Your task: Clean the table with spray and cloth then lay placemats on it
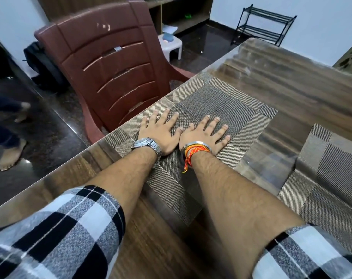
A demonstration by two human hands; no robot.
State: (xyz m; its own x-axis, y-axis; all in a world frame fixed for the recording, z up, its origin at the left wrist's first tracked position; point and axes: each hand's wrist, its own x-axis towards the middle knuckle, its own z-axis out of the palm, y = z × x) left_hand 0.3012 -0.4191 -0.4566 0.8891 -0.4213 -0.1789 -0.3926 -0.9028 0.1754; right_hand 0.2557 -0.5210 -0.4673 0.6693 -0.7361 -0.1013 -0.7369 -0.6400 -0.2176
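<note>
While both palms lie flat, left hand [160,130] & right hand [204,134] on placemat [239,115], long axis along table [304,87] edge

Wooden table [304,93] bearing two placemats [221,109]

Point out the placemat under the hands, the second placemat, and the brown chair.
Placemat under the hands [227,109]: head view, bare weave beyond the fingertips.
Second placemat [332,178]: head view, its middle.
Brown chair [114,63]: head view, slatted backrest.

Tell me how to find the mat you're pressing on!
Start at the wooden table, at the edge by the brown chair. The mat there lies under both flat hands; the second mat to its right has nothing on it.
</note>
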